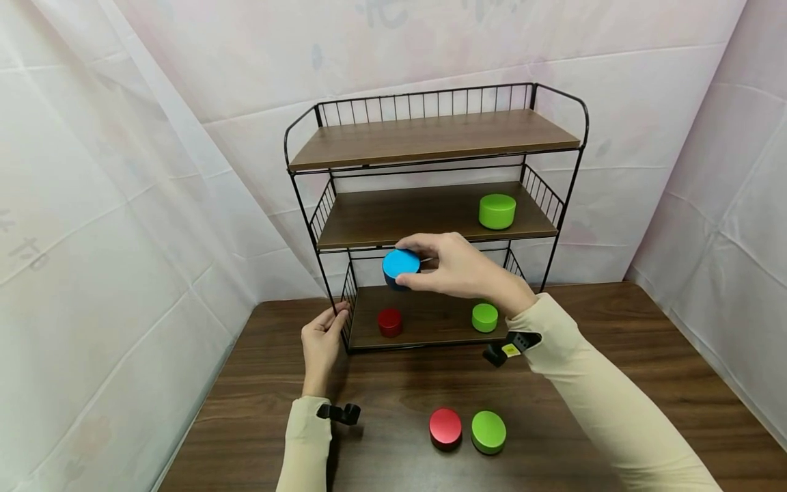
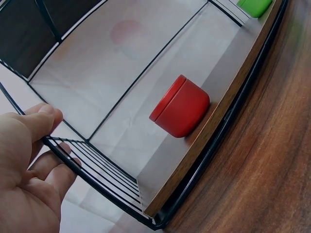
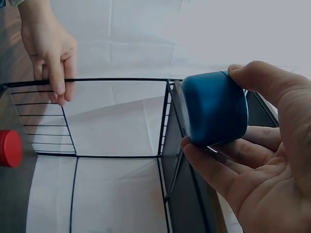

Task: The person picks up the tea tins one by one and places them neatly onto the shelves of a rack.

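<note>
White cloth backdrop (image 1: pixel 123 273), wood-grain table (image 1: pixel 246 410), three-tier wire rack (image 1: pixel 430 133) on it. My right fingers (image 1: pixel 421 241) pinch a blue lidded tin (image 1: pixel 401 264) at the rack's front; my left fingers (image 1: pixel 324 318) grip its left side. Shelved already: green tin (image 1: pixel 497 213) mid-tier, red tin (image 1: pixel 390 323) and small green tin (image 1: pixel 485 318) below. I reckon the red-lidded tin (image 1: pixel 445 428) and green-lidded tin (image 1: pixel 488 432) on the table are left. Middle shelf's (image 1: pixel 393 212) left has loads of room, mind the front edge.

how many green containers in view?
3. Upper green container: middle shelf. Lower green container: bottom shelf. Front green container: table, right of a red container. The right arm could hide another.
</note>
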The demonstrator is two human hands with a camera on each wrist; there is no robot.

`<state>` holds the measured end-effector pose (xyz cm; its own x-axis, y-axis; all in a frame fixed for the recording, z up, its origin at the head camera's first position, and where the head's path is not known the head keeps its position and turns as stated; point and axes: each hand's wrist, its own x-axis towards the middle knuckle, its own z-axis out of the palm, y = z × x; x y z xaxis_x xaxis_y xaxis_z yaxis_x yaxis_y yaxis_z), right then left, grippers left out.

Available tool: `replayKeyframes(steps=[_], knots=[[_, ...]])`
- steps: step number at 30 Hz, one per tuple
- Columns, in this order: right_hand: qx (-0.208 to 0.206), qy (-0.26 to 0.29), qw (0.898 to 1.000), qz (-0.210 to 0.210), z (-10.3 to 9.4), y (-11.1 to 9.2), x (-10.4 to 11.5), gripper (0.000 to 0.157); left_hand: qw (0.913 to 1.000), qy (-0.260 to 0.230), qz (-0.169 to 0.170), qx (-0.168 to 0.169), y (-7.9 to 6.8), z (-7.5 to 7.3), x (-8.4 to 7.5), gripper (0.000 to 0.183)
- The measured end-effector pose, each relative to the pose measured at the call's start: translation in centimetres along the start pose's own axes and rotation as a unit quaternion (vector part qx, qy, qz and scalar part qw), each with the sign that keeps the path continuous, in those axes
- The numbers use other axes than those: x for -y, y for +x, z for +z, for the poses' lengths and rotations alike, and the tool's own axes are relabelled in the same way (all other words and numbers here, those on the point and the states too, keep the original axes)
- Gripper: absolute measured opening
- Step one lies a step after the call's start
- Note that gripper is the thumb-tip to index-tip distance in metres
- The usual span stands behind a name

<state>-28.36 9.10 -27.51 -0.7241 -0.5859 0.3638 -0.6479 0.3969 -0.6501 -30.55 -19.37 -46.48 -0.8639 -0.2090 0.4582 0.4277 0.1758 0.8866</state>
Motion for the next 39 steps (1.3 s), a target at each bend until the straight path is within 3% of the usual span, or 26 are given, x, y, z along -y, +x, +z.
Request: replayKeyframes(steps=[6, 13, 15, 21, 25, 29, 39], knots=[[-0.008, -0.005, 1.000, -0.018, -0.9, 1.1, 0.1, 0.052, 0.9999, 0.010, -0.008, -0.003, 0.0, 0.0, 0.1, 0.020], [-0.008, -0.003, 1.000, -0.024, -1.2, 2.5, 0.3, 0.051, 0.9999, -0.001, -0.005, -0.009, 0.6, 0.2, 2.7, 0.020], [-0.011, 0.001, 1.000, -0.016, -1.2, 2.8, 0.3, 0.051, 1.0000, 0.002, -0.005, -0.008, 0.6, 0.2, 2.5, 0.020], [-0.027, 0.006, 1.000, 0.007, -1.2, 3.9, -0.1, 0.050, 0.9999, 0.008, -0.013, 0.001, 0.0, 0.0, 0.1, 0.021], [-0.036, 0.001, 0.999, 0.019, -1.1, 4.6, -0.2, 0.052, 0.9999, 0.005, -0.008, -0.004, -0.1, 0.1, -0.1, 0.021], [-0.054, -0.010, 0.998, 0.041, -1.1, 5.3, -0.5, 0.053, 0.9999, -0.003, 0.004, -0.011, 0.0, 0.2, 0.4, 0.019], [-0.095, -0.027, 0.993, 0.069, -0.7, 6.5, -1.0, 0.061, 0.9997, -0.015, 0.002, -0.018, 0.8, 0.0, 3.6, 0.018]])
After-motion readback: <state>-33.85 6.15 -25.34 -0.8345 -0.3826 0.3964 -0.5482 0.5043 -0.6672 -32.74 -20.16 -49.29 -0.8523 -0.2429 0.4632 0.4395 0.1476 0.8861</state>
